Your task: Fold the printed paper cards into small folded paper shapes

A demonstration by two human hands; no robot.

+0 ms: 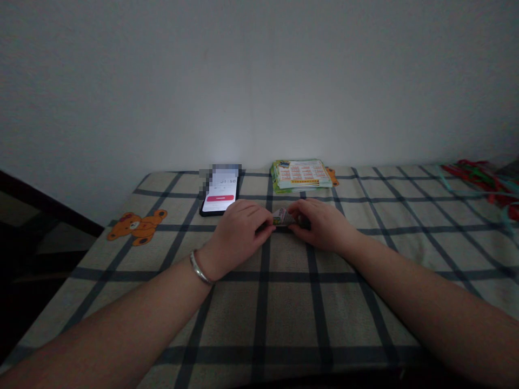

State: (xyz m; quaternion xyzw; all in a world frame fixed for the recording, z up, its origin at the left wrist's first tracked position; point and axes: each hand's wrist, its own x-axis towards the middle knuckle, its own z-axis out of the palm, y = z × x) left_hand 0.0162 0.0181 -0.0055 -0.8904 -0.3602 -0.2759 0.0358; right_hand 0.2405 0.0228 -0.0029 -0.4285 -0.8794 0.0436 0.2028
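Toward the back edge of the tabletop (292,319), pinches a folded printed paper (282,217) between nearly closed thumb and fingers of left hand (242,227) and right hand (322,224), one at each end. Along that edge, has a phone (221,189) and a stack of printed sheets (302,174).

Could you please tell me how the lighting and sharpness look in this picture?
In the head view, the light is dim, with the phone screen brightest and a soft glow on the wall behind; also in the head view, blocky pixels hide the phone's upper left, and print on the paper between the left hand and right hand is unreadable.
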